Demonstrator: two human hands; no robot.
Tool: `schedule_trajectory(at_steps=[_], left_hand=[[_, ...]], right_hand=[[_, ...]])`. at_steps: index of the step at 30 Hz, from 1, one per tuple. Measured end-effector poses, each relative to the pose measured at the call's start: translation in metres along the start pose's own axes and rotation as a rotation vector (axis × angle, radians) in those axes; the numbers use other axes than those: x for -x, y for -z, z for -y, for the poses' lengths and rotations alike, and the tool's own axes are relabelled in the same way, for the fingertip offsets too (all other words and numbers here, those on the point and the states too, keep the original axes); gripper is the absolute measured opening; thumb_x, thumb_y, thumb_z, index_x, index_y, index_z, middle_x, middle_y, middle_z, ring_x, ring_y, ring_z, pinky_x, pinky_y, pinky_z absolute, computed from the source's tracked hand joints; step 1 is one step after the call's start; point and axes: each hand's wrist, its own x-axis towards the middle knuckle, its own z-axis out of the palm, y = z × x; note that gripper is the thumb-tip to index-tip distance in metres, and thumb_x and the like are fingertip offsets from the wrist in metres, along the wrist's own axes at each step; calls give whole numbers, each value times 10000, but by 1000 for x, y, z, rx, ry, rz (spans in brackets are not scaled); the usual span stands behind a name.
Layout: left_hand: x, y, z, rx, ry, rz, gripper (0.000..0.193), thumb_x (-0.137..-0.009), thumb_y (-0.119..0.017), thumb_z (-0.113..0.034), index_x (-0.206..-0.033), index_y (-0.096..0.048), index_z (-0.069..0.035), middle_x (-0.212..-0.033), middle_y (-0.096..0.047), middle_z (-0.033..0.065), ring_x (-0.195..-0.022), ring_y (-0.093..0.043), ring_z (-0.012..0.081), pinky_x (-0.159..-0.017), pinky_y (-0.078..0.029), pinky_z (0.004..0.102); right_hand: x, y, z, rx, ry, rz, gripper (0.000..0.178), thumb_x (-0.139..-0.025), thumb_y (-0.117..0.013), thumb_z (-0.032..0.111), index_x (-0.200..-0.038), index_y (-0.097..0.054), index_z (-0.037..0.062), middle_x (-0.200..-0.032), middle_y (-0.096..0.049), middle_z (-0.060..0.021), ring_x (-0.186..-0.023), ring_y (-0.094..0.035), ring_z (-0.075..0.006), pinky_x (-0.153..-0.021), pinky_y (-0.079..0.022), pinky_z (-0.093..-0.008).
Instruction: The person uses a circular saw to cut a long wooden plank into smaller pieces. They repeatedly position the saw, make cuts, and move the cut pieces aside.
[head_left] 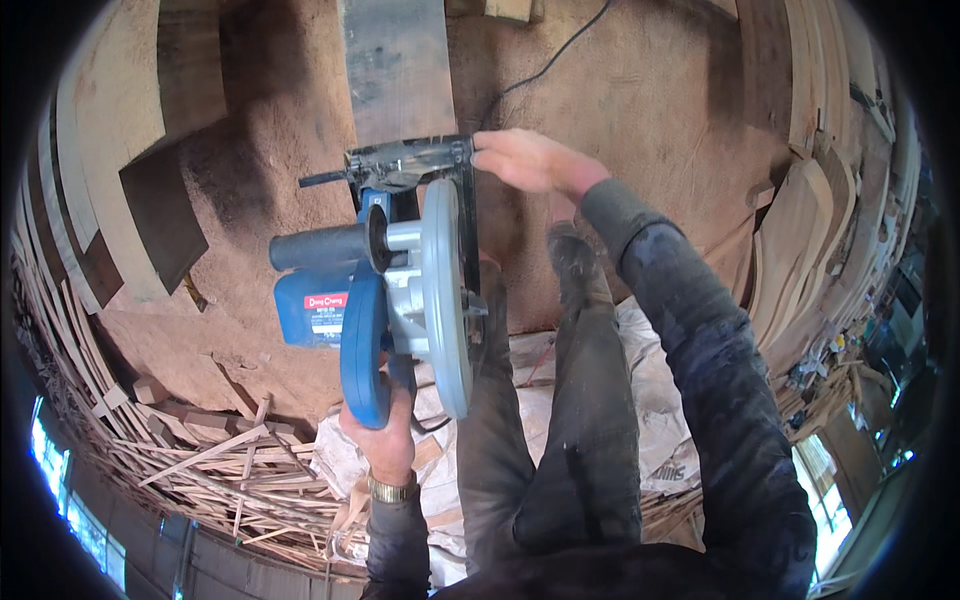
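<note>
A blue and grey circular saw (365,300) is raised over the floor in front of my legs. My left hand (385,435), with a watch on its wrist, wraps round the saw's rear blue handle. At the far corner of the saw's black base plate (470,195) is my right hand (535,160). Its fingers are stretched out side by side, the tips touching or very near the plate; its thumb is hidden. The pale blade guard (447,300) faces right. Beyond the saw, a grey-brown board (397,70) runs away from me, its near end hidden.
Curved wooden boards (120,110) stand at the left, and more curved wood pieces (800,220) lie at the right. A black cord (550,65) crosses the dusty floor ahead. Scrap strips (230,475) pile up at lower left, near white sacks (660,410) by my legs.
</note>
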Motion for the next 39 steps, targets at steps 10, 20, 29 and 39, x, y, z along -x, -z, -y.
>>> schedule_trajectory(at_steps=[10,20,29,39], left_hand=[[4,-6,-27,3,71,-25,331,-826,-750,4,-1145,-666,27,-1006,-689,49,-822,-603,102,-770,-499,273],[-8,-5,-34,30,33,48,259,-855,-725,25,-1101,-646,9,-1015,-651,40,-837,-588,102,-744,-488,267],[-20,-6,-35,-18,-20,99,224,-842,-723,23,-1054,-654,1,-936,-647,18,-805,-584,92,-740,-489,259],[-38,15,-51,64,173,469,396,-804,-836,-142,-1089,-591,-22,-835,-613,5,-754,-557,97,-668,-460,269]], right_hand=[[-8,-12,2,292,41,-274,500,-1073,-417,405,-842,-661,35,-759,-698,-215,-757,-691,-432,-726,-522,-567],[-18,-6,7,332,-27,-273,523,-1085,-367,409,-859,-673,50,-782,-709,-205,-781,-701,-415,-723,-527,-543],[-16,1,-1,306,93,-182,363,-968,-525,337,-955,-653,-2,-848,-719,-245,-842,-699,-453,-798,-521,-574],[-19,6,-4,402,66,-57,250,-881,-572,213,-950,-601,-25,-809,-699,-276,-803,-692,-480,-765,-557,-569]])
